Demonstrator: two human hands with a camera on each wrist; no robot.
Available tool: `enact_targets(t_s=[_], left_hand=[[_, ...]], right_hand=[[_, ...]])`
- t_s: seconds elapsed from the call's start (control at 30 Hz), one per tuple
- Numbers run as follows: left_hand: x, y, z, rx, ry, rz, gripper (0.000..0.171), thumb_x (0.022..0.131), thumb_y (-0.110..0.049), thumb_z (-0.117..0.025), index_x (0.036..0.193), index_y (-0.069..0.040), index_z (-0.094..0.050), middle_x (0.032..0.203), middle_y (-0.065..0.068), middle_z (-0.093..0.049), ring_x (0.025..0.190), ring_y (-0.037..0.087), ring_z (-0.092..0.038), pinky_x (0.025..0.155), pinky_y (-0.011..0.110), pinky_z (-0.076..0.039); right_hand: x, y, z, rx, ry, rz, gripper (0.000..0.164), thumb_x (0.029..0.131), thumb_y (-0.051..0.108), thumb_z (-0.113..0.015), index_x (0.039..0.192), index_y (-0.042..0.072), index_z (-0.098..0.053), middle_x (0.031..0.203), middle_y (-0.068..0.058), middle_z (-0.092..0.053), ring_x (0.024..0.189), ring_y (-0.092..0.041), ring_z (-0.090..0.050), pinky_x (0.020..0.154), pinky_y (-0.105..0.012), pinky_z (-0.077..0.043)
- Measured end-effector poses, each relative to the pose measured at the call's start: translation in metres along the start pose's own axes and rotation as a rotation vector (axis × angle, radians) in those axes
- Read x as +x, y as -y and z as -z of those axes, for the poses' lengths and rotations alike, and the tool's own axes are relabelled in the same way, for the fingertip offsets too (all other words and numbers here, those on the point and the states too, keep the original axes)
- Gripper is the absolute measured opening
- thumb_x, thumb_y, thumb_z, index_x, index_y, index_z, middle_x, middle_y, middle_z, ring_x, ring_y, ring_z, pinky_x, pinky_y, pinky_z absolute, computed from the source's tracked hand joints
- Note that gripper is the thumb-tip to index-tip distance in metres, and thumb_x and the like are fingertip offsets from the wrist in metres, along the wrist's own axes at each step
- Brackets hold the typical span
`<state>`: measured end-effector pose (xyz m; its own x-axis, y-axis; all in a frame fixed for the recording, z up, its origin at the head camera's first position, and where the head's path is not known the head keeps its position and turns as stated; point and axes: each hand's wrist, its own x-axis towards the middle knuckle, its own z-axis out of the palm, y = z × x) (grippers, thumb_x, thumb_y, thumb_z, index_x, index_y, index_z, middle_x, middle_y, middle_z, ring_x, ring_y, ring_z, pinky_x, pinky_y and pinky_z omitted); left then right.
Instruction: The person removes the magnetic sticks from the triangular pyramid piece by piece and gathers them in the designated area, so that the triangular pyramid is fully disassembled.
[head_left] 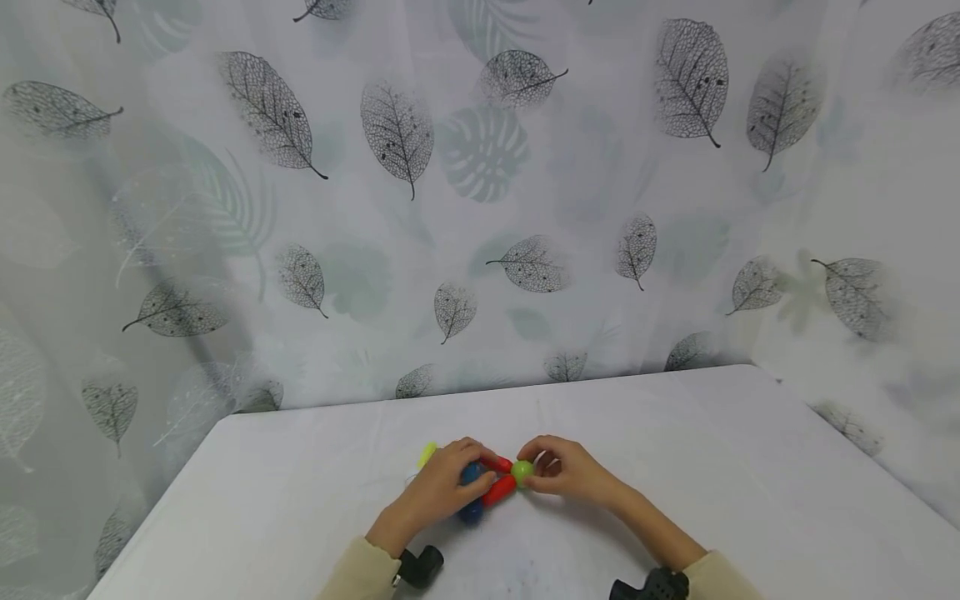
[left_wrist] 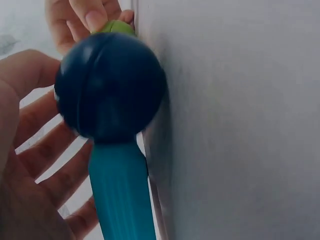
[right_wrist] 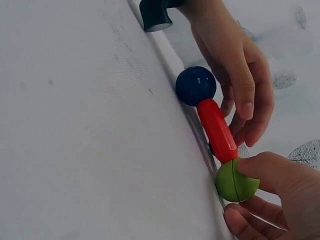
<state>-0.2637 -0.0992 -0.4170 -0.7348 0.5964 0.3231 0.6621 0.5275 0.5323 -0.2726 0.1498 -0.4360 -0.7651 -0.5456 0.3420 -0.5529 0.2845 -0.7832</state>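
In the head view my right hand point(head_left: 570, 471) pinches a light green ball point(head_left: 522, 473) between thumb and fingers. Two red rods point(head_left: 498, 492) run from that ball toward blue balls point(head_left: 471, 510) on the left. Over these parts hovers my left hand point(head_left: 446, 483), its fingers loosely bent; the right wrist view shows a gap between its thumb and the near red rod point(right_wrist: 217, 130). A teal rod point(left_wrist: 122, 192) joins the near blue ball point(left_wrist: 110, 85) in the left wrist view. Beyond the left hand a yellow piece point(head_left: 427, 454) peeks out, mostly hidden.
The parts lie on a white-covered table point(head_left: 712, 467). A leaf-printed curtain point(head_left: 570, 200) hangs behind and at both sides. Black wrist camera mounts point(head_left: 422, 567) sit at both cuffs.
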Motion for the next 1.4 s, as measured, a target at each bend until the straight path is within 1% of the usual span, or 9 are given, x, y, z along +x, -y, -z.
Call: enact_targets(t_s=[0.13, 0.27, 0.43, 0.63, 0.73, 0.97, 1.2, 1.3, 1.4], left_hand=[[0.002, -0.004, -0.002, 0.025, 0.048, -0.005, 0.018, 0.093, -0.026, -0.066, 0.106, -0.014, -0.069, 0.101, -0.005, -0.068, 0.095, 0.010, -0.062, 0.085, 0.032, -0.044], [0.001, -0.004, -0.003, 0.087, 0.071, 0.023, 0.019, 0.088, -0.031, -0.072, 0.101, -0.018, -0.070, 0.095, -0.012, -0.067, 0.089, 0.004, -0.060, 0.081, 0.033, -0.036], [0.001, -0.004, -0.004, 0.131, 0.060, 0.035, 0.022, 0.084, -0.029, -0.077, 0.101, -0.018, -0.069, 0.095, -0.013, -0.067, 0.090, 0.002, -0.060, 0.086, 0.038, -0.037], [0.001, -0.001, -0.002, 0.161, 0.049, 0.046, 0.022, 0.083, -0.030, -0.077, 0.101, -0.019, -0.069, 0.097, -0.014, -0.066, 0.090, 0.001, -0.058, 0.088, 0.038, -0.038], [0.002, -0.001, -0.002, 0.149, 0.060, 0.052, 0.022, 0.083, -0.030, -0.078, 0.101, -0.019, -0.070, 0.096, -0.015, -0.066, 0.089, 0.000, -0.057, 0.088, 0.039, -0.037], [0.000, -0.005, -0.005, 0.069, 0.165, 0.060, 0.020, 0.080, -0.028, -0.079, 0.098, -0.024, -0.073, 0.084, -0.023, -0.061, 0.079, -0.004, -0.054, 0.087, 0.048, -0.032], [-0.002, -0.005, -0.008, 0.001, 0.099, 0.071, 0.015, 0.087, -0.035, -0.073, 0.093, -0.022, -0.072, 0.079, -0.023, -0.058, 0.076, -0.005, -0.055, 0.088, 0.044, -0.031], [-0.002, -0.004, -0.008, -0.011, 0.043, 0.058, 0.012, 0.089, -0.031, -0.071, 0.093, -0.021, -0.071, 0.082, -0.022, -0.062, 0.079, -0.004, -0.057, 0.086, 0.040, -0.033], [-0.001, -0.004, -0.008, 0.038, -0.037, 0.031, 0.010, 0.087, -0.025, -0.072, 0.096, -0.020, -0.070, 0.088, -0.017, -0.064, 0.087, 0.001, -0.058, 0.085, 0.037, -0.036]], right_hand=[[0.000, 0.000, -0.004, 0.007, -0.008, 0.021, 0.024, 0.085, 0.006, -0.073, 0.105, -0.002, -0.063, 0.101, -0.015, -0.065, 0.082, -0.011, -0.061, 0.072, -0.023, -0.054], [0.001, 0.000, -0.009, 0.014, -0.014, 0.042, 0.025, 0.084, 0.007, -0.075, 0.104, -0.001, -0.063, 0.099, -0.014, -0.065, 0.081, -0.016, -0.062, 0.070, -0.024, -0.054], [0.002, -0.003, -0.014, 0.016, -0.025, 0.060, 0.028, 0.082, 0.009, -0.078, 0.104, 0.002, -0.062, 0.098, -0.011, -0.064, 0.080, -0.017, -0.062, 0.068, -0.027, -0.055], [0.005, -0.004, -0.015, 0.018, -0.037, 0.044, 0.027, 0.082, 0.010, -0.078, 0.103, 0.003, -0.062, 0.096, -0.008, -0.064, 0.079, -0.014, -0.061, 0.067, -0.024, -0.053], [0.005, -0.004, -0.015, 0.016, -0.040, 0.020, 0.027, 0.082, 0.011, -0.077, 0.104, 0.004, -0.062, 0.095, -0.006, -0.064, 0.079, -0.012, -0.060, 0.067, -0.022, -0.051], [-0.004, -0.006, -0.017, 0.030, -0.046, -0.062, 0.030, 0.083, 0.014, -0.077, 0.107, 0.005, -0.062, 0.092, -0.002, -0.061, 0.078, -0.011, -0.057, 0.066, -0.019, -0.049], [-0.006, -0.008, -0.021, 0.062, -0.073, -0.011, 0.030, 0.082, 0.016, -0.078, 0.105, 0.005, -0.063, 0.090, -0.006, -0.063, 0.075, -0.012, -0.057, 0.064, -0.020, -0.049], [-0.006, -0.008, -0.022, 0.066, -0.089, 0.016, 0.029, 0.082, 0.016, -0.079, 0.105, 0.005, -0.064, 0.089, -0.008, -0.063, 0.073, -0.012, -0.057, 0.062, -0.020, -0.049], [-0.005, -0.008, -0.023, 0.069, -0.098, 0.027, 0.028, 0.083, 0.015, -0.078, 0.105, 0.005, -0.064, 0.090, -0.009, -0.064, 0.072, -0.009, -0.056, 0.061, -0.020, -0.048]])
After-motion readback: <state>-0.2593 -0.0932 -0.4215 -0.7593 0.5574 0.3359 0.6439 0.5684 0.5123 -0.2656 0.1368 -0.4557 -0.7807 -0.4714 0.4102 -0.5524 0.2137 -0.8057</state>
